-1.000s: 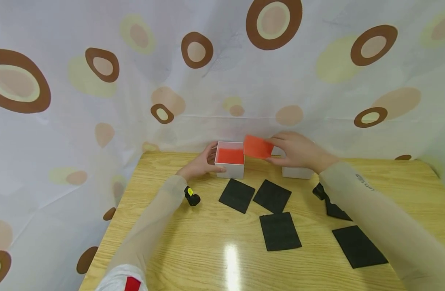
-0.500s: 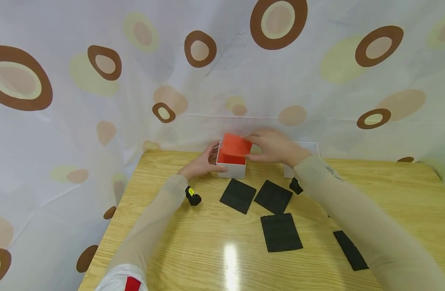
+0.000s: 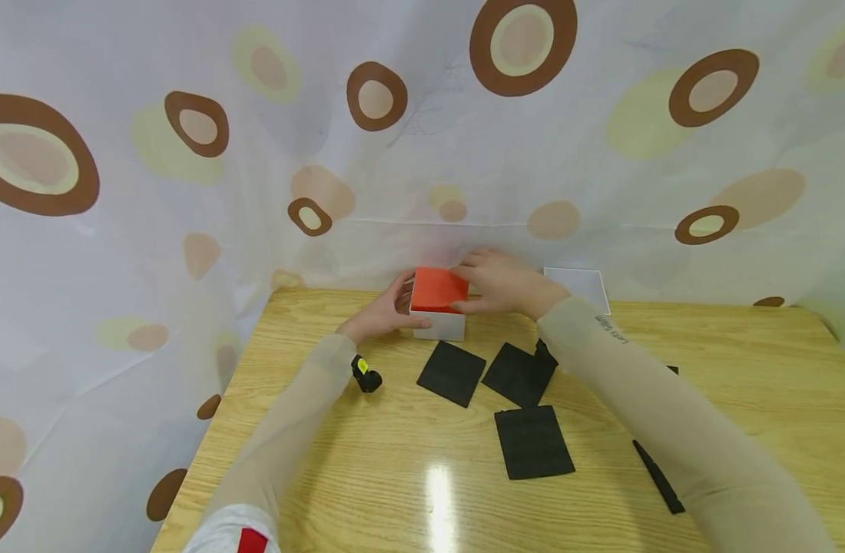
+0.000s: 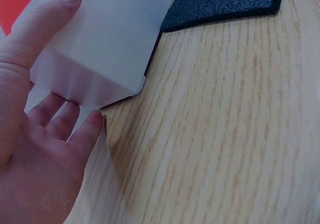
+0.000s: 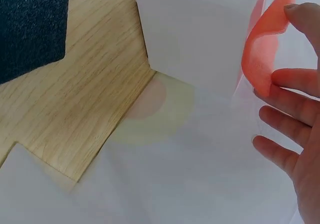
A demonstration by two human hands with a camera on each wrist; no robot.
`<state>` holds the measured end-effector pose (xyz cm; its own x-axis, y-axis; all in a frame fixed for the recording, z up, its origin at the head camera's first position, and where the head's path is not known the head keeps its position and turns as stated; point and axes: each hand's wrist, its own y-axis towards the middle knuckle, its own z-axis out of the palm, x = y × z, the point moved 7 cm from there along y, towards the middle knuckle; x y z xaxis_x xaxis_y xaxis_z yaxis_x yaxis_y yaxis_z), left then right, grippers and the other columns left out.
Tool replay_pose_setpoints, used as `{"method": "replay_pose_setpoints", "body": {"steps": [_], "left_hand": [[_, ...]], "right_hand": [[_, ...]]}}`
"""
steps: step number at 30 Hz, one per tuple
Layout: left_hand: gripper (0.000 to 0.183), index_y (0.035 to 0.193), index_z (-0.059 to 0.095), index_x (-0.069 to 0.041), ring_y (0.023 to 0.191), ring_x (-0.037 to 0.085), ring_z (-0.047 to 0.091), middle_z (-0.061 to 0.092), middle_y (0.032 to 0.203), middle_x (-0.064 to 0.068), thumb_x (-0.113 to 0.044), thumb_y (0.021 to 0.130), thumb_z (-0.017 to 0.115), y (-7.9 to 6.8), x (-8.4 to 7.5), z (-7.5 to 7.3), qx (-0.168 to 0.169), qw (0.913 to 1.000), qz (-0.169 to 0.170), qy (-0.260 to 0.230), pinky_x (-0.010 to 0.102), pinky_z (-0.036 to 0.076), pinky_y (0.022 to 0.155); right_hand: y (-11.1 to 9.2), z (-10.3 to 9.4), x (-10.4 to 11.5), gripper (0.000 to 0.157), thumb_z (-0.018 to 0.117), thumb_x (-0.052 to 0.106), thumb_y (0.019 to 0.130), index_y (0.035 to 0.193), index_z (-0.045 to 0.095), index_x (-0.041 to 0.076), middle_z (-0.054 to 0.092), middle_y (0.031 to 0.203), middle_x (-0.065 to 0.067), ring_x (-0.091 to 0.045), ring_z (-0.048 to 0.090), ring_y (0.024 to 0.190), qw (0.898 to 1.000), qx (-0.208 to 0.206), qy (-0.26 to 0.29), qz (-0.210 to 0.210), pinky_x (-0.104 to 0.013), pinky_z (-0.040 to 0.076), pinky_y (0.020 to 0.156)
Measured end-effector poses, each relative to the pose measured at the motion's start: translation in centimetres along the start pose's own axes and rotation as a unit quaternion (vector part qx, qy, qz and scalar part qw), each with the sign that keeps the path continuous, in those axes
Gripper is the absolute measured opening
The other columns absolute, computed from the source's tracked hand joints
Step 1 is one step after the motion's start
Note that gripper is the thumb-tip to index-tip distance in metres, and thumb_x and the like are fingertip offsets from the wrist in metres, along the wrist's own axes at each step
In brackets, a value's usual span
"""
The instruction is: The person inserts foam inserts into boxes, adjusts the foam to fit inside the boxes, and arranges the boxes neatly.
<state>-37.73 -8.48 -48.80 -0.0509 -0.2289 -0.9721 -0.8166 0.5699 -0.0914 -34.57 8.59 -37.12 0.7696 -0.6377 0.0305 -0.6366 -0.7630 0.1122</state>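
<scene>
1. Apparently you're fitting the orange sheet (image 3: 436, 287) into the white box (image 3: 439, 326), at its opening.
2. Your right hand (image 3: 502, 284) pinches the sheet's edges; your left hand (image 3: 381, 313) grips the box.
3. Next likely calls for lowering it evenly, then releasing.

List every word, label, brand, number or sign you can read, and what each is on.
"Let's Slim" (small, blurred; likeliest reading): right sleeve.
Yellow patch on the black device by the left sleeve: any marking too small to read.
No other text shows.
</scene>
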Motion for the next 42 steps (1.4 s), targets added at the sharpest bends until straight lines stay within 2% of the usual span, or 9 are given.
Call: {"method": "replay_pose_setpoints", "body": {"steps": [6, 10, 20, 24, 31, 36, 42], "left_hand": [[0.104, 0.167, 0.010, -0.023, 0.157, 0.027, 0.025, 0.021, 0.172, 0.007, -0.013, 0.092, 0.081, -0.1, 0.2, -0.1, -0.007, 0.9997, -0.021, 0.015, 0.044, 0.031, 0.124], [0.105, 0.167, 0.008, -0.022, 0.158, 0.028, 0.023, 0.018, 0.172, 0.008, -0.012, 0.092, 0.081, -0.2, 0.2, -0.1, -0.004, 0.9997, -0.023, 0.011, 0.045, 0.030, 0.124], [0.105, 0.167, 0.008, -0.022, 0.158, 0.028, 0.023, 0.020, 0.172, 0.007, -0.013, 0.092, 0.081, -0.1, 0.2, -0.1, -0.003, 0.9997, -0.016, 0.019, 0.044, 0.030, 0.125], [0.105, 0.167, 0.008, -0.022, 0.158, 0.028, 0.023, 0.021, 0.172, 0.007, -0.012, 0.092, 0.081, -0.1, 0.2, -0.1, -0.004, 0.9997, -0.016, 0.017, 0.044, 0.030, 0.125], [0.105, 0.167, 0.008, -0.022, 0.157, 0.027, 0.025, 0.022, 0.171, 0.007, -0.010, 0.092, 0.081, -0.2, 0.4, -0.2, -0.011, 0.9996, -0.020, 0.016, 0.043, 0.031, 0.124], [0.105, 0.167, 0.008, -0.022, 0.157, 0.028, 0.026, 0.022, 0.171, 0.008, -0.009, 0.092, 0.080, -0.2, 0.3, -0.2, -0.011, 0.9997, -0.018, 0.014, 0.045, 0.031, 0.124], [0.105, 0.167, 0.008, -0.023, 0.156, 0.027, 0.027, 0.022, 0.171, 0.006, -0.010, 0.092, 0.080, -0.1, 0.3, -0.1, -0.008, 0.9997, -0.018, 0.012, 0.045, 0.033, 0.123]], "right_hand": [[0.4, 0.8, -0.1, 0.059, 0.074, 0.045, 0.094, 0.131, 0.068, 0.000, 0.070, 0.123, -0.015, -0.034, 0.061, 0.118, 1.000, 0.001, -0.001, 0.009, -0.048, 0.046, 0.111], [0.5, 1.5, -0.4, 0.060, 0.074, 0.045, 0.095, 0.134, 0.067, 0.000, 0.068, 0.124, -0.015, -0.034, 0.059, 0.118, 1.000, -0.001, 0.000, 0.018, -0.047, 0.046, 0.111], [0.3, 2.9, -0.9, 0.066, 0.071, 0.048, 0.098, 0.145, 0.058, 0.003, 0.062, 0.143, -0.015, -0.037, 0.054, 0.136, 0.998, 0.008, 0.024, 0.051, -0.052, 0.038, 0.119], [0.0, 3.2, -1.2, 0.064, 0.069, 0.049, 0.099, 0.142, 0.059, 0.004, 0.060, 0.143, -0.017, -0.038, 0.053, 0.135, 0.997, -0.008, 0.048, 0.053, -0.052, 0.037, 0.119], [-0.9, 2.6, -1.7, 0.038, 0.068, 0.036, 0.100, 0.120, 0.070, 0.004, 0.065, 0.120, -0.012, -0.033, 0.057, 0.118, 0.997, -0.068, 0.036, 0.025, -0.048, 0.042, 0.113], [-1.2, 3.0, -1.6, 0.035, 0.068, 0.033, 0.100, 0.117, 0.074, 0.003, 0.068, 0.123, -0.012, -0.034, 0.058, 0.119, 0.997, -0.067, 0.027, 0.008, -0.048, 0.044, 0.111], [-1.0, 3.7, -1.1, 0.039, 0.064, 0.036, 0.102, 0.119, 0.075, 0.003, 0.071, 0.123, -0.013, -0.036, 0.056, 0.124, 0.999, -0.045, 0.022, -0.001, -0.051, 0.040, 0.115]]}}
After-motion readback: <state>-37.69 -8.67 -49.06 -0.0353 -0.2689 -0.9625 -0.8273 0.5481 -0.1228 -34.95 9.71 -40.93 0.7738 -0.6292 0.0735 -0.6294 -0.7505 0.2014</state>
